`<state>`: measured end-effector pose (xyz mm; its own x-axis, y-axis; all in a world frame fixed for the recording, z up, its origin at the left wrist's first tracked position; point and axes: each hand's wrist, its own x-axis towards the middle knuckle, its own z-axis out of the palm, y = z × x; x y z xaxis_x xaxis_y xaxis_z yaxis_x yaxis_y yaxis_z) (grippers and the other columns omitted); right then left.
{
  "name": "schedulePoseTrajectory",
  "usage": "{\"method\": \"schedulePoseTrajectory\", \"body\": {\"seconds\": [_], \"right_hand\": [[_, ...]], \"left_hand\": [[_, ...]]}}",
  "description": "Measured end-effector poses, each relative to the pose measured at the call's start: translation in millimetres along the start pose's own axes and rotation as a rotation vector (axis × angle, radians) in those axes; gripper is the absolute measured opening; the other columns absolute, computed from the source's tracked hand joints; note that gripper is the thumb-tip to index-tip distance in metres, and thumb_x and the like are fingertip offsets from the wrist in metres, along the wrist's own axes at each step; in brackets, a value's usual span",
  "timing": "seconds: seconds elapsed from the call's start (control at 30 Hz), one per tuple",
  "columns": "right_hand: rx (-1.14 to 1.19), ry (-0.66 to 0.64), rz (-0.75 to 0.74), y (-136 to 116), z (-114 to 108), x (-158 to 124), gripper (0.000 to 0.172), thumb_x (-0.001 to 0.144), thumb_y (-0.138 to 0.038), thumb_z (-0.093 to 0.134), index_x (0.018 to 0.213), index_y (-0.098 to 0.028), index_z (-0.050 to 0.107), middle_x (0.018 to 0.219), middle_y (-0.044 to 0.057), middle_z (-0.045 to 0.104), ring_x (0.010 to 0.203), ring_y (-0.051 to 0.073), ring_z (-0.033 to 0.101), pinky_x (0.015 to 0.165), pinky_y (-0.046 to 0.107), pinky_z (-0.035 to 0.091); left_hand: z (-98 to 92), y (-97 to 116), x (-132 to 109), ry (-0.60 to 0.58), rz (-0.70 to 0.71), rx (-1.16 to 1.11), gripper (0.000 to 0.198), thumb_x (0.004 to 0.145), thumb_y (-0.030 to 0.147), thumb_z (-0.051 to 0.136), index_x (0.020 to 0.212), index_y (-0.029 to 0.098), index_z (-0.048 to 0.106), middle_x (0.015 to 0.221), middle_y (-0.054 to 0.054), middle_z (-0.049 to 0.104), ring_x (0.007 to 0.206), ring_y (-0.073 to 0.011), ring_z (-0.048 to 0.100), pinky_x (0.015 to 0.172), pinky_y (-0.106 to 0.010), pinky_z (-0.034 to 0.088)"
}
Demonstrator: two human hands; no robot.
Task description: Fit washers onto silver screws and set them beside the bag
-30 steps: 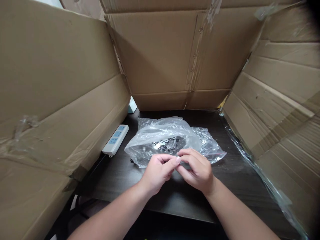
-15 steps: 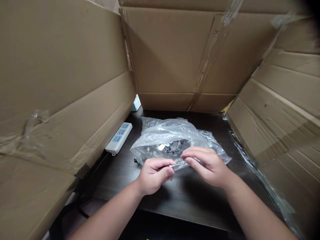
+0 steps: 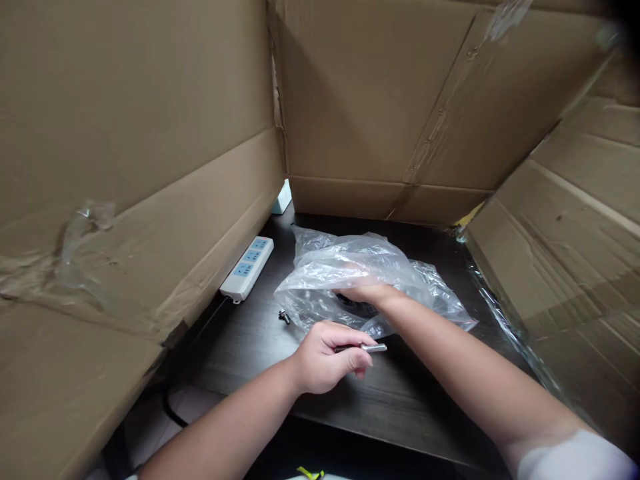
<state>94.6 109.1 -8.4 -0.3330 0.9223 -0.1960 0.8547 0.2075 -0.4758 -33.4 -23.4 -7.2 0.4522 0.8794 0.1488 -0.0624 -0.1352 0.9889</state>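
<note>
My left hand (image 3: 333, 357) is closed in a pinch around a bolt (image 3: 374, 347), whose silver shank sticks out to the right past the fingertips. Its other end is hidden in the fingers. My right hand (image 3: 363, 291) reaches into the mouth of a clear plastic bag (image 3: 345, 257), and the plastic and the hand's own back hide its fingers. Dark small parts show faintly in the bag beneath that hand. Left of the bag, another small bolt (image 3: 285, 317) with dark pieces on it lies on the dark table (image 3: 370, 400).
A white power strip (image 3: 249, 269) lies at the left, along the cardboard wall (image 3: 200, 200). More cardboard stands behind and on the right (image 3: 565, 253). A small white box (image 3: 283, 199) sits in the far left corner. Something yellow (image 3: 311, 473) shows at the bottom edge.
My right hand has left the bolt's tip and gone forward into the bag. My left hand still grips the bolt. The whole view has shifted slightly.
</note>
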Motion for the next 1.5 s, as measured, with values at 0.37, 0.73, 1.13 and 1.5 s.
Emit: {"method": "schedulePoseTrajectory", "body": {"seconds": [0.37,0.73,1.13,1.5], "right_hand": [[0.024,-0.046,0.116,-13,3,-13,0.027,0.080,-0.041,0.060,0.081,-0.017,0.071,0.089,0.012,0.072,0.081,0.026,0.067,0.071,0.034,0.050],[0.215,0.086,0.114,-3,-7,-33,0.013,0.080,-0.022,0.059,0.074,-0.017,0.069,0.073,0.007,0.071,0.073,0.023,0.068,0.068,0.033,0.053],[1.008,0.425,-0.176,-15,10,-99,0.011,0.079,-0.025,0.063,0.085,-0.016,0.066,0.080,0.006,0.070,0.074,0.019,0.070,0.073,0.033,0.059],[0.568,0.708,-0.587,-15,23,-104,0.019,0.085,-0.009,0.052,0.092,-0.018,0.068,0.099,0.010,0.063,0.091,0.019,0.063,0.080,0.033,0.053]], "left_hand": [[1.2,4,0,0.022,0.040,-0.006,0.024,0.081,0.034,0.062,0.078,0.014,0.075,0.053,-0.005,0.060,0.044,-0.0112,0.046,0.049,-0.025,0.039],[2.4,-15,11,0.628,-0.015,-0.071,0.027,0.077,0.037,0.068,0.094,0.016,0.073,0.059,-0.002,0.064,0.048,-0.0109,0.052,0.045,-0.021,0.041],[4.1,-13,15,0.628,0.101,0.231,0.019,0.080,0.028,0.063,0.090,0.015,0.073,0.075,-0.004,0.072,0.062,-0.0141,0.065,0.063,-0.023,0.052],[3.3,-14,16,0.625,0.065,0.072,0.018,0.078,0.031,0.065,0.086,0.015,0.072,0.065,-0.002,0.067,0.052,-0.0105,0.058,0.049,-0.020,0.046]]}}
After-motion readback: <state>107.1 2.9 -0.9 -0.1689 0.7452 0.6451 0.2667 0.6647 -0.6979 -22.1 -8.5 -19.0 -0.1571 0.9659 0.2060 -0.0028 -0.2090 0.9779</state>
